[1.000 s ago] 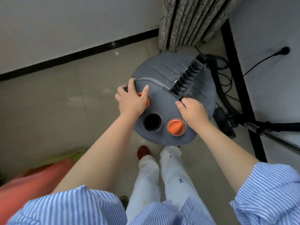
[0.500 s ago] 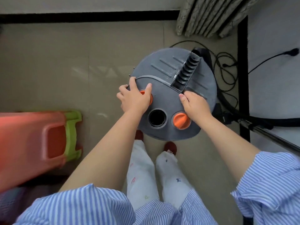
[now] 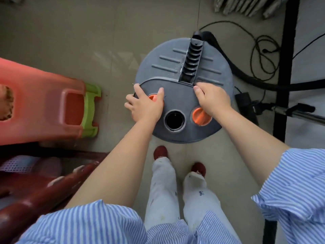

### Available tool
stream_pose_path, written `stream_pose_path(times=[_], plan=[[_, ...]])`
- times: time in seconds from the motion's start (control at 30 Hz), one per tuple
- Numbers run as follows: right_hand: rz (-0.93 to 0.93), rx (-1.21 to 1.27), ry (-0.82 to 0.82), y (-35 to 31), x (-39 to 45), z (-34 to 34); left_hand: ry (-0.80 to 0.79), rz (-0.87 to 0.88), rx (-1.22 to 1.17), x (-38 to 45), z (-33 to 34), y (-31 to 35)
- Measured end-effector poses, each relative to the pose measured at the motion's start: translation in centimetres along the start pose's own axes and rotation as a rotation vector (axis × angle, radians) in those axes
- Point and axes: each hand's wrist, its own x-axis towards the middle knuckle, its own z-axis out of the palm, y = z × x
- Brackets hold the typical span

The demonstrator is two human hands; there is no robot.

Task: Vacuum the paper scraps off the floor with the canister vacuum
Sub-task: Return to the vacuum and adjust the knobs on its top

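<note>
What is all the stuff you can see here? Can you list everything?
canister vacuum: one, grey, on the floor in the middle
knobs: two, orange, on the vacuum top, left one mostly covered
round hole: one, black, between the knobs
hose: one, black, right of the vacuum
cables: black, tangled, upper right
stools: red over green, left
curtain: grey, top right
left hand: over the left knob
right hand: on the vacuum top, beside the right knob
shoes: two, red, below the vacuum

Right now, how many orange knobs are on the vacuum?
2. One orange knob sits half under the left hand; the other beside the right hand.
</note>
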Motion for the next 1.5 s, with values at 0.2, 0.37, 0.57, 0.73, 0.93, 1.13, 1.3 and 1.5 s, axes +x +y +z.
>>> stream_pose_path(times=[0.2,0.37,0.57,0.73,0.93,1.13,1.3,1.5], plan=[[-0.09,-0.007,-0.085,-1.8,-6.8,3.7,0.02,-0.163,-0.15,-4.8,0.8,-8.0],[-0.113,-0.008,-0.131,-2.5,-12.3,6.6,0.028,-0.198,-0.159,-8.6,1.0,-13.8],[-0.124,-0.007,-0.146,-3.1,-19.1,10.3,0.023,-0.223,-0.162,-13.5,1.5,-20.7],[-0.169,-0.039,-0.173,-3.4,-24.5,12.9,0.039,-0.263,-0.194,-17.4,2.2,-26.1],[-0.228,-0.067,-0.194,-3.2,-31.2,16.4,0.072,-0.306,-0.247,-23.0,3.3,-32.5],[-0.2,0.116,-0.141,-0.7,-38.3,19.3,0.09,-0.325,-0.331,-28.4,4.7,-37.9],[-0.118,0.307,-0.007,0.7,-44.1,21.5,0.063,-0.297,-0.34,-31.7,5.5,-41.6],[-0.048,0.327,0.042,0.8,-48.7,24.3,-0.015,-0.208,-0.276,-34.1,5.1,-45.8]])
